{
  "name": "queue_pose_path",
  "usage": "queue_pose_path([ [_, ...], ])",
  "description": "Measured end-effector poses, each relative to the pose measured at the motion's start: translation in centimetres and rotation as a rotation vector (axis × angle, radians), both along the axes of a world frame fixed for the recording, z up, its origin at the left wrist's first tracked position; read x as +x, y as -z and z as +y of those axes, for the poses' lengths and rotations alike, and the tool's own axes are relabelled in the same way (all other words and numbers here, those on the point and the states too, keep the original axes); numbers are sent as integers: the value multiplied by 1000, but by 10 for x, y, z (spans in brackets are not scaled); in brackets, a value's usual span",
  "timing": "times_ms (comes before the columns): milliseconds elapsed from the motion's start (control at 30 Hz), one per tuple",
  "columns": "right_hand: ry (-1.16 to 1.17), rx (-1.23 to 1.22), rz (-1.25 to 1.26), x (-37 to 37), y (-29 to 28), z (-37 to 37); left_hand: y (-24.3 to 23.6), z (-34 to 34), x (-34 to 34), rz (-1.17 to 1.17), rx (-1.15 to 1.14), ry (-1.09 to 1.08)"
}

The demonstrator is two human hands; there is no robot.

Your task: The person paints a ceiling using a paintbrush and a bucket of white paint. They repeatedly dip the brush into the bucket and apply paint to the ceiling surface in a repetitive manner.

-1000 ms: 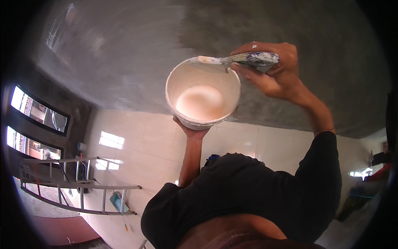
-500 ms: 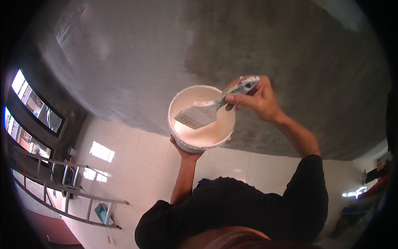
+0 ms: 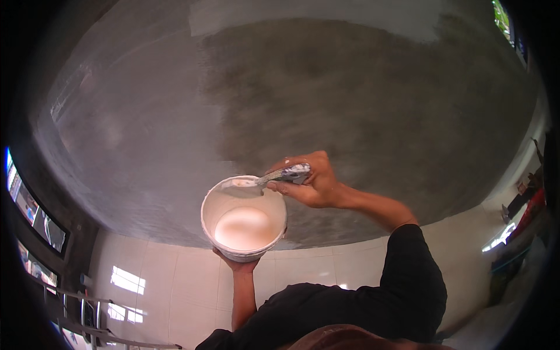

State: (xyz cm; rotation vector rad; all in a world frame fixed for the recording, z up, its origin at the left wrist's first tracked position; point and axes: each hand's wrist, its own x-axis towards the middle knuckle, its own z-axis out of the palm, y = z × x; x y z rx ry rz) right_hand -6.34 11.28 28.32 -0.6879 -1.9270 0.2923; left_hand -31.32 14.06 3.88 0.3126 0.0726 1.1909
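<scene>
In my left hand (image 3: 236, 261), gripped from underneath, is a white bucket (image 3: 268, 210) with pale, milky paint (image 3: 242, 227) in its bottom. My right hand (image 3: 306, 181) has its fingers closed round the paint-smeared handle (image 3: 294, 171) of a wide brush, whose head (image 3: 245, 185) sits at the far inside rim of the bucket. Behind both rises a grey plastered wall (image 3: 146, 111) with a lighter coat on the left and a darker, blotchy area (image 3: 321, 81) in the middle and right.
A pale tiled floor (image 3: 192, 280) runs below the wall. At lower left are an aluminium ladder (image 3: 105, 332) and dark-framed windows (image 3: 44, 224) in a dark wall. Red and dark items (image 3: 528, 204) lie at the right edge, and a small window (image 3: 501, 20) shows at top right.
The view has tilted up to show more wall, so hands and bucket appear lower. The brush has gone from over the paint's middle back up to the bucket's far rim.
</scene>
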Motion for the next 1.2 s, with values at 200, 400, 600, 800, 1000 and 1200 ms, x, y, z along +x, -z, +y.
queue_pose_path([
  [200, -319, -645, 279, -11, 7, 0, 2, -6, -1, 19, -48, -55],
  [400, -240, -389, 245, -13, 15, 2, 7, -5, 5, -34, -36, 18],
  [600, 4, 53, 94, -8, 7, 11, 4, 0, 1, -28, 19, 47],
  [800, -65, 17, 580, 1, -42, 70, -6, -11, -7, 23, -18, -106],
  [1000, -24, 234, 774, -40, -131, 181, -10, -10, -36, 25, -62, -158],
  [1200, 368, 433, 744, -55, -167, 256, -5, -5, -55, -27, -25, -137],
])
